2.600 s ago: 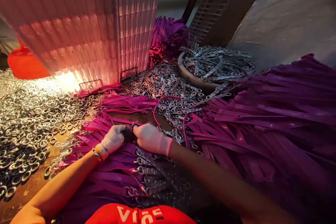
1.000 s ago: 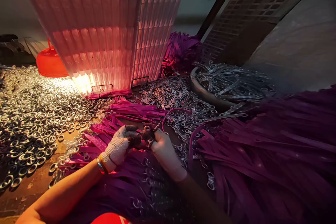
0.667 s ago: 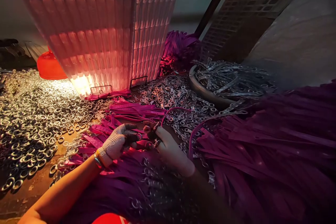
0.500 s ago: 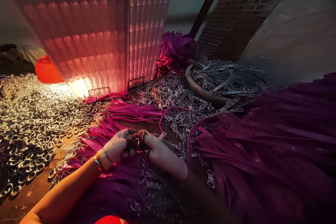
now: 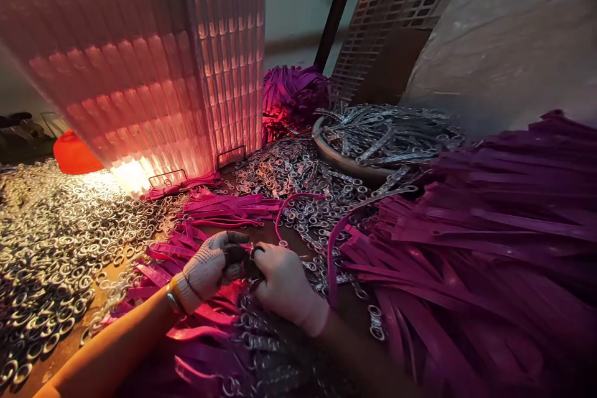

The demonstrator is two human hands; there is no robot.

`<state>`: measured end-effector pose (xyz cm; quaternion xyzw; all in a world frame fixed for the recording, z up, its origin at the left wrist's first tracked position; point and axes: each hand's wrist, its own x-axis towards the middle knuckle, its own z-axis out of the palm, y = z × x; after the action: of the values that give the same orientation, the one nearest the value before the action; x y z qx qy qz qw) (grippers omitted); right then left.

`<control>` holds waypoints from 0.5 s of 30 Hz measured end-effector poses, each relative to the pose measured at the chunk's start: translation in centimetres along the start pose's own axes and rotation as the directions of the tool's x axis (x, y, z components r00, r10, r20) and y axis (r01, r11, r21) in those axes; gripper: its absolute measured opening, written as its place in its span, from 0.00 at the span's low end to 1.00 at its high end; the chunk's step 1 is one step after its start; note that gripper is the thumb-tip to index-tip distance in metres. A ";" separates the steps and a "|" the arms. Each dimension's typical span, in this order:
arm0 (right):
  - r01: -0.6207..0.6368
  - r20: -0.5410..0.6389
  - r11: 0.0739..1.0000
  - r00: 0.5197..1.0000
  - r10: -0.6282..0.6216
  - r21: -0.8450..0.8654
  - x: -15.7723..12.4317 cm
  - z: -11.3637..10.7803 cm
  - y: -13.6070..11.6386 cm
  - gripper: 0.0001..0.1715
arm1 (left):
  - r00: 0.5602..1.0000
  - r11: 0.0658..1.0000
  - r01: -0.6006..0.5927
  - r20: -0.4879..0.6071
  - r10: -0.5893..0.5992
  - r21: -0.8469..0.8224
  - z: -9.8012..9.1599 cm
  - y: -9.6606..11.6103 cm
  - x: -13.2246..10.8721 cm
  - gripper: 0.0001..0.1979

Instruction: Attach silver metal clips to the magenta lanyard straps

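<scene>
My left hand (image 5: 209, 267), in a white dotted glove with blackened fingertips, is closed in a pinch, its index finger stretched over the top. My right hand (image 5: 286, 286), also in a pale glove with dark fingertips, curls closed against it. Something small sits between the fingertips, too dark and hidden to name. Directly below lie magenta straps (image 5: 205, 331) with metal ring ends, and silvery chain-like links (image 5: 265, 343) under my right wrist. A single magenta strap (image 5: 333, 255) arches up just right of that wrist.
Loose metal rings (image 5: 56, 267) cover the left side, lit by a red lamp (image 5: 77, 152). Ribbed translucent panels (image 5: 125, 74) stand behind. Metal pieces heap in a round basin (image 5: 342, 161); a large pile of magenta straps (image 5: 489, 230) fills the right.
The view has tilted up and shifted slightly. My hands stay together; the left index finger has stretched out, and the right hand has turned so its back shows more.
</scene>
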<state>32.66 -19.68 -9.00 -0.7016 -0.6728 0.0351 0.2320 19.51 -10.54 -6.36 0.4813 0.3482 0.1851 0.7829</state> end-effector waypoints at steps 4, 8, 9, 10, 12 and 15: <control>-0.198 0.073 0.966 0.979 0.188 0.166 -0.9 1.8 0.8 0.09 | 0.999 0.990 -0.037 -0.014 0.040 0.138 0.0 -0.6 2.2 0.18; -0.362 0.090 0.924 0.932 0.352 0.123 -1.5 2.5 1.8 0.11 | 0.964 0.641 -0.241 0.102 0.246 0.728 -1.2 -0.4 7.4 0.07; -0.362 0.064 0.926 0.932 0.357 0.107 -1.6 2.5 2.0 0.10 | 0.951 0.529 -0.267 0.132 0.279 0.805 -1.6 -0.1 9.0 0.05; -0.354 0.053 0.930 0.935 0.351 0.095 -1.8 2.5 2.0 0.10 | 0.944 0.459 -0.272 0.141 0.299 0.845 -2.0 0.2 10.6 0.04; -0.337 0.074 0.938 0.940 0.332 0.080 -2.0 2.6 2.0 0.09 | 0.944 0.432 -0.246 0.114 0.310 0.868 -2.7 0.8 13.4 0.04; -0.347 0.121 0.935 0.933 0.338 0.068 -2.1 2.7 1.8 0.09 | 0.946 0.418 -0.214 0.081 0.313 0.883 -3.4 1.2 15.8 0.04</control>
<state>33.19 -20.88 -12.62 -0.7943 -0.5494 0.1422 0.2167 28.01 1.98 -12.11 0.8544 0.3504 0.1215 0.3639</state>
